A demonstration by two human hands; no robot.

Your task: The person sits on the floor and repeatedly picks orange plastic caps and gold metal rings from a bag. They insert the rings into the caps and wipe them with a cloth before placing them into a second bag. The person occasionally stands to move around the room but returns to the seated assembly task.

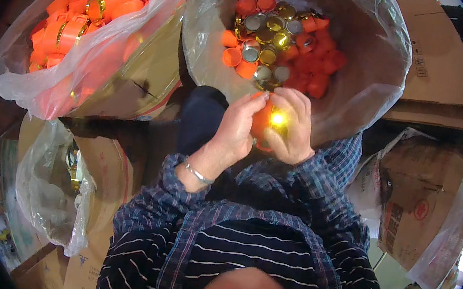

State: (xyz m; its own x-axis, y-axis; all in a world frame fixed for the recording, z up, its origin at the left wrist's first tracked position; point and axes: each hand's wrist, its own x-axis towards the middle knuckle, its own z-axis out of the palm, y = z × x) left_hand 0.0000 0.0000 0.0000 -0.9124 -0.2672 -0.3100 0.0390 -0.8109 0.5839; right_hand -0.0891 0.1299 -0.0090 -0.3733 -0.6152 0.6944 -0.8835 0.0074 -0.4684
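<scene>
Between my two hands is an orange plastic cup (260, 119) with a shiny gold part that glares on its right side. My left hand (237, 123) grips its left side, thumb and fingers closed on it. Curled over the gold side, my right hand (294, 129) holds it too. Much of the cup is hidden by the fingers. Just beyond my hands, a plastic-lined container (366, 96) holds small orange cups (319, 69) and round gold and silver pieces (270, 36) in a loose heap.
At the far left, a lined cardboard box (135, 92) is heaped with orange cups with gold bands (74, 32). A smaller lined box (107, 168) stands at the near left. Flattened cardboard (443, 59) lies at the far right, above another lined carton (418, 192).
</scene>
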